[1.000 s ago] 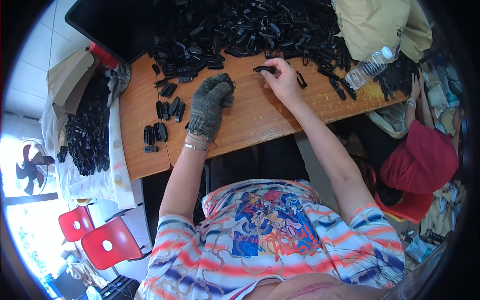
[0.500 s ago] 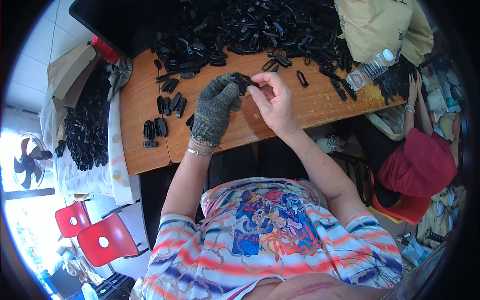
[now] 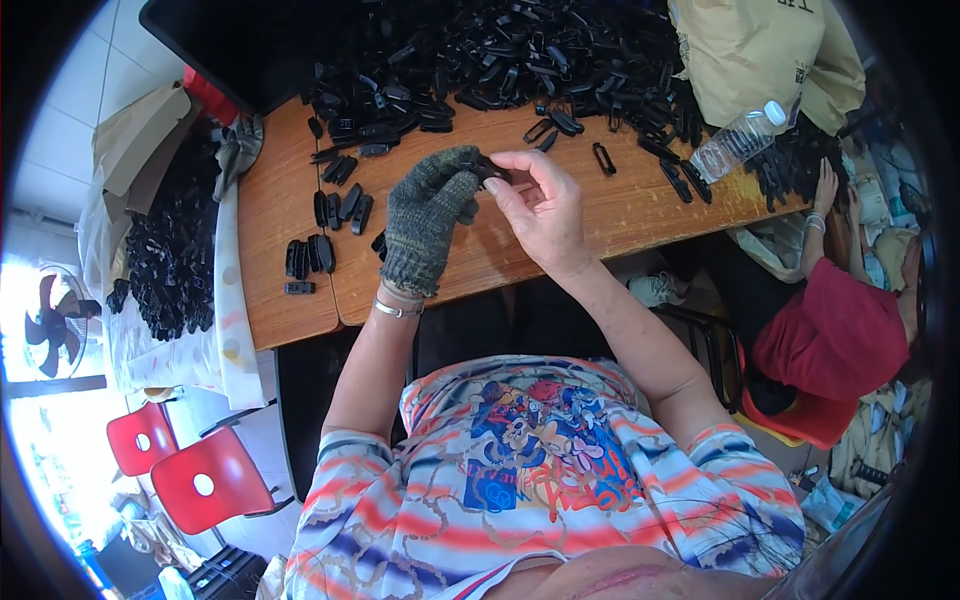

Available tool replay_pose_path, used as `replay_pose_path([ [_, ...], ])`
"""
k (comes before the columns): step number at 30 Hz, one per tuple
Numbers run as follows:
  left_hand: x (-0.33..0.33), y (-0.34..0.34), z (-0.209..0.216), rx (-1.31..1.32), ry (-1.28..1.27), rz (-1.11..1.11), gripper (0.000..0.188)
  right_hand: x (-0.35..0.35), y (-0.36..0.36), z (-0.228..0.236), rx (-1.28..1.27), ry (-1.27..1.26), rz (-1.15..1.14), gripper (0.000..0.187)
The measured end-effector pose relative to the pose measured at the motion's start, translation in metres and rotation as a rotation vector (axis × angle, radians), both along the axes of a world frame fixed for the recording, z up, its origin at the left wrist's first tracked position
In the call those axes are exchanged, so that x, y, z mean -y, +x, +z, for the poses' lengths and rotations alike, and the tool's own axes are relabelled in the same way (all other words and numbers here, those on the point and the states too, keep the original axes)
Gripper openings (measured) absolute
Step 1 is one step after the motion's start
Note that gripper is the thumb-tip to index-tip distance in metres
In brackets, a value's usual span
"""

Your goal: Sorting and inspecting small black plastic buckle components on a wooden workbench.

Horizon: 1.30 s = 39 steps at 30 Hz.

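Observation:
My left hand point(image 3: 425, 215), in a grey-green knitted glove, is closed around a small black plastic part point(image 3: 487, 170) above the table's near edge. The bare fingers of my right hand point(image 3: 545, 210) pinch the other end of that part between thumb and forefinger. Much of the part is hidden by glove and fingers. Beside my left hand, small groups of oblong black plastic pieces point(image 3: 343, 208) lie on the wooden table point(image 3: 560, 225). Beyond both hands spreads a large heap of similar black pieces point(image 3: 480, 65).
A clear plastic bottle point(image 3: 740, 142) leans over pieces at the right, near a brown paper sack point(image 3: 750, 60). A person in a dark red top point(image 3: 835, 330) reaches to the table there. At left, an open bag holds black parts point(image 3: 172, 255); red chairs point(image 3: 212, 480) stand below.
Both hands have shifted only slightly, with the black part still between them. My right fingers have moved a little lower and left. At right, the other person's arms have moved slightly.

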State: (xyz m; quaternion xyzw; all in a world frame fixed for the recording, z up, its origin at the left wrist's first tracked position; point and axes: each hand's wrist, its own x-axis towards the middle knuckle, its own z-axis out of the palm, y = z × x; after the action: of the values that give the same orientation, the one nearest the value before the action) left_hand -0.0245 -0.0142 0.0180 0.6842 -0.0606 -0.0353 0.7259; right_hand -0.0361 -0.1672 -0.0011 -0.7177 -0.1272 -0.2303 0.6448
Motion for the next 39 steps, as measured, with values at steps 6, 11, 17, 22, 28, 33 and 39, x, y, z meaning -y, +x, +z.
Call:
replay_pose_path([
  [6, 0.006, -0.01, -0.007, 0.03, -0.094, 0.034, 0.033, -0.002, 0.0, -0.004, 0.073, -0.126, -0.063, 0.027],
  [11, 0.017, -0.018, -0.019, 0.166, 0.049, 0.127, 0.03, -0.014, -0.007, -0.01, 0.12, -0.141, -0.08, 0.028],
  [17, 0.005, -0.014, -0.009, 0.073, 0.087, 0.044, 0.019, -0.012, -0.008, -0.019, -0.056, -0.233, -0.072, 0.035],
  [22, -0.004, -0.002, -0.025, 0.488, 0.497, -0.034, 0.013, -0.026, -0.013, -0.027, -0.222, -0.143, 0.121, 0.033],
  [28, -0.017, 0.007, -0.027, 0.028, 0.068, -0.136, 0.011, -0.025, -0.002, -0.029, -0.325, -0.091, 0.232, 0.036],
  [33, -0.025, 0.022, -0.006, 0.394, 1.178, -0.134, 0.029, 0.05, 0.038, -0.041, -0.395, -0.322, 0.059, 0.029],
  [39, -0.02, 0.048, 0.012, 0.228, 1.045, -0.14, 0.033, 0.088, 0.079, -0.026, -0.496, -0.924, -0.462, 0.043],
])
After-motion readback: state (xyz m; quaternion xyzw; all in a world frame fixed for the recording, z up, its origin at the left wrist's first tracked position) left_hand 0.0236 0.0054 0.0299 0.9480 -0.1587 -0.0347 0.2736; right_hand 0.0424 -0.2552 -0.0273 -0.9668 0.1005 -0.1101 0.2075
